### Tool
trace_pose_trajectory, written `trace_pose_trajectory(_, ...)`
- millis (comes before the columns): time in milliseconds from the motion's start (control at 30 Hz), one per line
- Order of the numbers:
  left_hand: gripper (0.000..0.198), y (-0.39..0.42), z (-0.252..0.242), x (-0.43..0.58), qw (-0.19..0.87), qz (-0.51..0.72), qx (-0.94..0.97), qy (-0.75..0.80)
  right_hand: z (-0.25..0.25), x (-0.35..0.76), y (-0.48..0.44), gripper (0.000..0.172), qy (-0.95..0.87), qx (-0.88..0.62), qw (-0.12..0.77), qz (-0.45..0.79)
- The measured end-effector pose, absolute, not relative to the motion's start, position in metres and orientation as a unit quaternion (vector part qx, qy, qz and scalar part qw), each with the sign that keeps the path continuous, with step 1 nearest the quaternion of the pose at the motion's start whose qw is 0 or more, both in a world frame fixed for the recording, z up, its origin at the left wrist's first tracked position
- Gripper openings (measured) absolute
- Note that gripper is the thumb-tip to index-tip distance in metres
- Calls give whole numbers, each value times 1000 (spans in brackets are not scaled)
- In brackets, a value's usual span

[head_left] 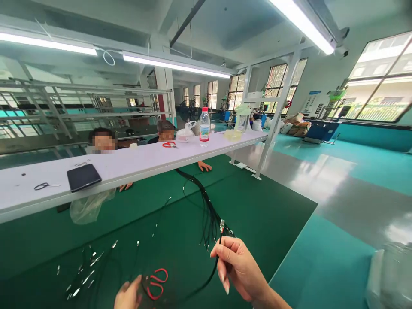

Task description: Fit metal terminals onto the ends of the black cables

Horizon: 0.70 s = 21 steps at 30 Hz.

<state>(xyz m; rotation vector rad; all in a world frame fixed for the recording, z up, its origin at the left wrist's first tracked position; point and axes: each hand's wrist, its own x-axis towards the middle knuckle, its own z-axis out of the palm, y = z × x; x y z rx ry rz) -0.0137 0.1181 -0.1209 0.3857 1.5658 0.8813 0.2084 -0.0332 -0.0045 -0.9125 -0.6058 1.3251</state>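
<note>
My right hand (240,268) pinches a thin black wire (219,249) between thumb and fingers, with a small metal terminal (222,225) sticking up at its tip. Behind it, a bundle of black wires (206,206) fans out across the green work mat (257,206). My left hand (128,294) is cut off by the bottom edge, right next to a pair of red-handled scissors (156,283). Whether it touches them is hidden. Further left, several metal-tipped wire ends (84,270) lie in a loose heap on the mat.
A raised white workbench (128,165) crosses the mat, holding a black tablet (83,177), a water bottle (204,127) and red scissors (169,145). Two co-workers sit beyond it, one co-worker's hand (204,166) over its edge. A clear plastic bag (391,277) is at lower right.
</note>
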Motion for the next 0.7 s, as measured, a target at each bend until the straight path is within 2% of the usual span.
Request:
trace_pose_trajectory(100,28,93,-86,-7,561,439,301,634,-10,193,-25,37,-277,-397,612,625)
trace_pose_trajectory(167,38,71,-49,7,616,392,476,491,-13,180,-21,37,-288,-385,589,650)
trace_pose_trajectory(233,37,52,-12,23,640,340,551,414,-15,168,-17,36,-301,-366,570,671)
trace_pose_trajectory(333,30,36,19,39,657,327,578,357,-18,155,-14,38,-329,-338,548,691)
trace_pose_trajectory(500,22,32,9,37,719,352,483,355,-16,156,-13,40,-409,-386,479,674)
trace_pose_trajectory(567,22,34,1,34,737,358,438,369,-9,167,-12,42,-465,-459,459,602)
trace_pose_trajectory(700,22,34,-4,33,779,338,383,362,9,186,-3,40,-518,-550,476,450)
